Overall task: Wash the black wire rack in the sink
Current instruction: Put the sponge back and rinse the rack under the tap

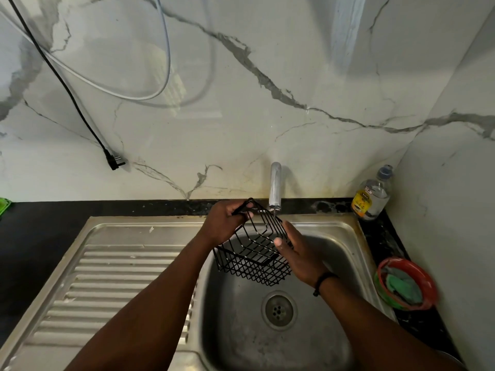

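The black wire rack [254, 259] is a small basket, held tilted in the air over the steel sink bowl [345, 253], just under the tap [275, 187]. My left hand [226, 222] grips its upper back edge, fingers curled round the wire. My right hand [297, 250] holds its right side, thumb lying on the wires inside and fingers behind the basket. A thin stream of water drops from the spout onto the rack's top.
A ribbed steel draining board [112, 285] lies left of the bowl, with the drain [278, 310] below the rack. A dish-soap bottle [373, 195] stands at the back right; a red bowl with a green scrubber [405, 283] sits on the right counter. A black plug [113, 163] hangs on the wall.
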